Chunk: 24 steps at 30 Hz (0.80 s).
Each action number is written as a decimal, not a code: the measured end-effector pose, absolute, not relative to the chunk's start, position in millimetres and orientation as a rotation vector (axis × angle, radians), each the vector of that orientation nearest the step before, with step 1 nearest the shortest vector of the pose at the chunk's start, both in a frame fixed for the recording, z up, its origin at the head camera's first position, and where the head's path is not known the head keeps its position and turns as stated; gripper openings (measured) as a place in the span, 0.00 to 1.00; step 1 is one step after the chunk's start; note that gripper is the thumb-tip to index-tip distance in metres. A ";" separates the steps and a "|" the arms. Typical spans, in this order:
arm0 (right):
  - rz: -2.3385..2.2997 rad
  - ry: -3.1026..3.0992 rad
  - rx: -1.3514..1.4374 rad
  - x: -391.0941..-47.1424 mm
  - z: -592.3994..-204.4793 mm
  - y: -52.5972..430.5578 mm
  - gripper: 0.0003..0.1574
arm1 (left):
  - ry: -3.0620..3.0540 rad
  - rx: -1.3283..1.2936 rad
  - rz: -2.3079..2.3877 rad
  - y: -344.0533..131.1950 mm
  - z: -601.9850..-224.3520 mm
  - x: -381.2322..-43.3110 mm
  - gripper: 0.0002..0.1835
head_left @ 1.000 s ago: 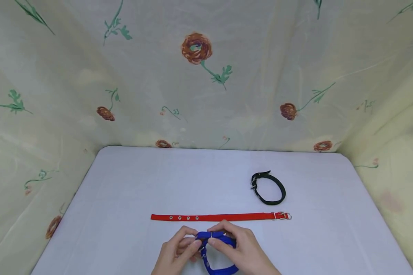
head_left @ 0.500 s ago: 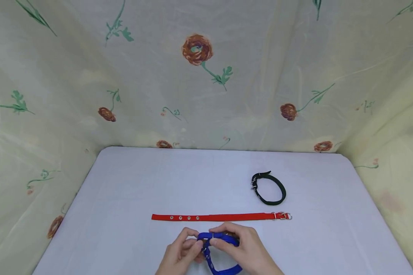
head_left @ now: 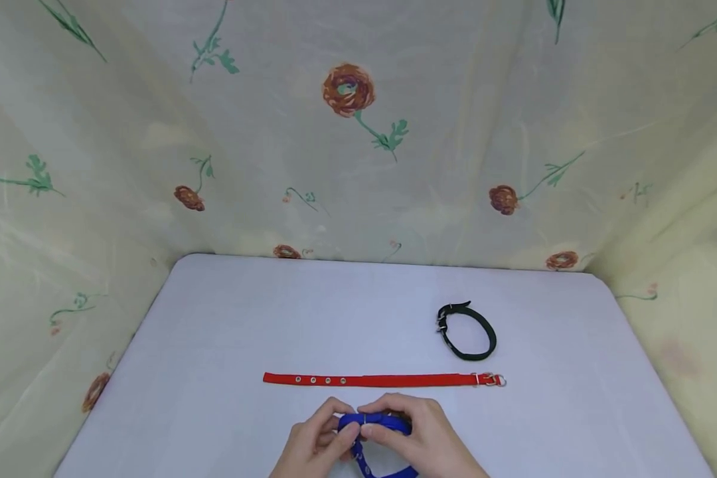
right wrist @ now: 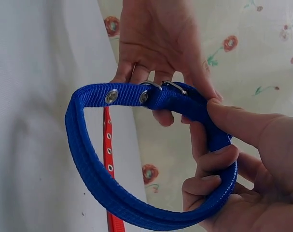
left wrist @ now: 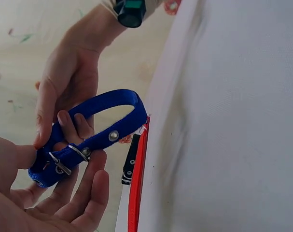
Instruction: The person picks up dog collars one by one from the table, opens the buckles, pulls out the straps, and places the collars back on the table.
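A blue collar (head_left: 364,458) with metal eyelets and a buckle is closed into a loop, held up by both hands near the table's front edge. My left hand (head_left: 317,441) pinches it by the buckle end, thumb on top and fingers spread underneath. On the other side my right hand (head_left: 421,428) grips the band between thumb and curled fingers. The buckle (left wrist: 60,163) and a D-ring show in the left wrist view. In the right wrist view, an eyelet (right wrist: 111,96) sits on the strap beside the ring.
A red collar (head_left: 394,380) lies stretched out flat just beyond the hands, its buckle at the right end. Farther back on the right is a black collar (head_left: 486,328), buckled into a loop. The white table (head_left: 215,318) is enclosed by a flowered curtain (head_left: 418,206).
Both hands keep hold of the blue collar and have shifted slightly, now sitting a little lower in the head view. The fingertips of the two hands have come closer together at its top.
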State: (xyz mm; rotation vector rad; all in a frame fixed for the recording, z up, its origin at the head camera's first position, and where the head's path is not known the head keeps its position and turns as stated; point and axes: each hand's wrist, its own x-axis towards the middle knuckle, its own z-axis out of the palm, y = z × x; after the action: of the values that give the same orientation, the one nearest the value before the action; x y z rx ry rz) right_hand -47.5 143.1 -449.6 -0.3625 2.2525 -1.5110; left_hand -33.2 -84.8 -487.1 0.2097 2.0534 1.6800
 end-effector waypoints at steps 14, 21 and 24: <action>-1.528 2.307 -0.301 -39.6 -451.5 150.2 0.16 | 2.101 0.192 1.616 -80.4 -480.2 -33.8 0.20; -1.567 2.343 -0.286 -40.3 -450.0 151.5 0.18 | 2.059 0.173 1.642 -81.7 -496.3 -38.0 0.24; -1.582 2.326 -0.272 -40.1 -450.9 151.0 0.20 | 2.068 0.159 1.634 -80.6 -486.8 -34.8 0.24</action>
State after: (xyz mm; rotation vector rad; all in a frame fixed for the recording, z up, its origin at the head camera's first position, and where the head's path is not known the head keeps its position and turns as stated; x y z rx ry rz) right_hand -40.1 151.0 -450.9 -0.2722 2.3255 -1.5816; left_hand -34.8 -80.6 -486.8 0.1591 2.0681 1.6342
